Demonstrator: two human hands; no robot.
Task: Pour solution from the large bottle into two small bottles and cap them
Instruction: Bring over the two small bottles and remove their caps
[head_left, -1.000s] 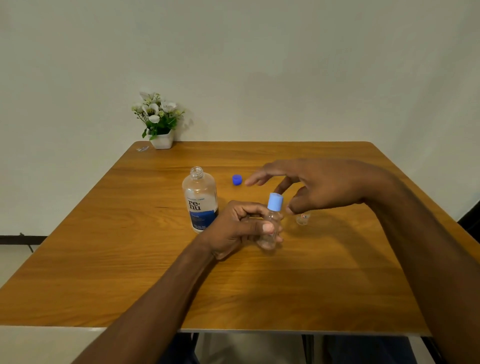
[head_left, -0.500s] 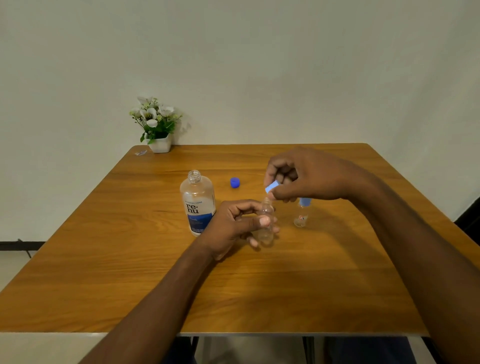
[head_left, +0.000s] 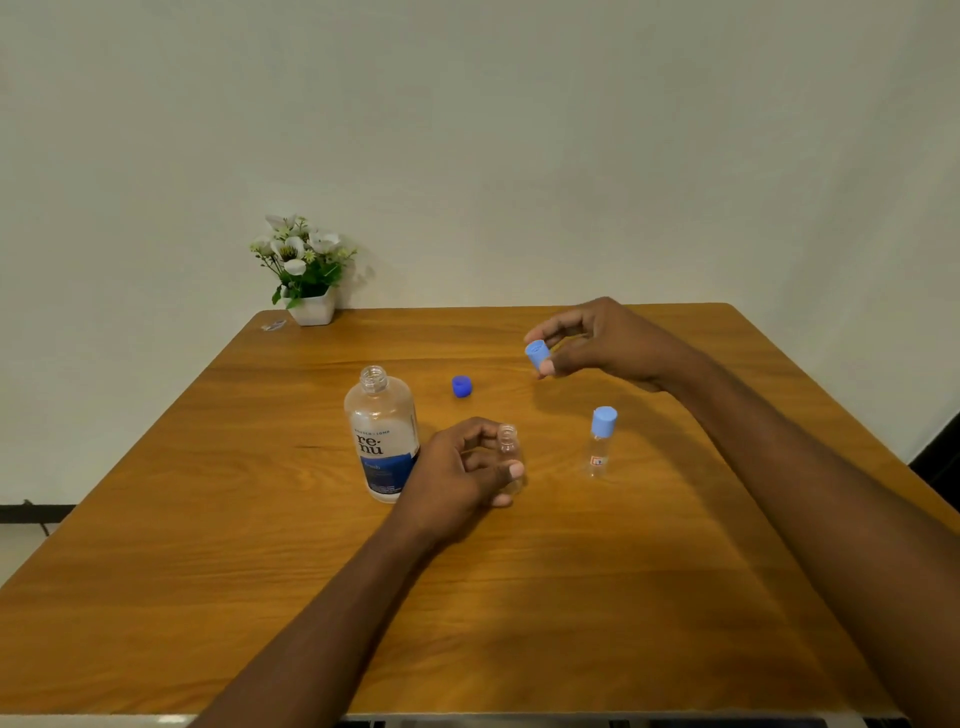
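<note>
The large clear bottle (head_left: 382, 436) with a blue label stands uncapped left of centre on the wooden table (head_left: 519, 597). Its dark blue cap (head_left: 461, 386) lies just behind it. My left hand (head_left: 457, 475) grips a small clear bottle (head_left: 509, 449) whose mouth is uncovered, upright beside the large bottle. Above the table's far half, my right hand (head_left: 597, 338) pinches that bottle's light blue cap (head_left: 537, 353) between thumb and fingers. A second small bottle (head_left: 601, 441) with a light blue cap stands alone to the right.
A white pot of artificial flowers (head_left: 306, 275) sits at the far left corner by the wall, with a small scrap of wrapper (head_left: 274, 326) beside it. Bare wood fills the near half of the table.
My right hand has twisted the light blue cap off the small bottle and lifted it up and away to the far right. The left hand kept the bottle where it was.
</note>
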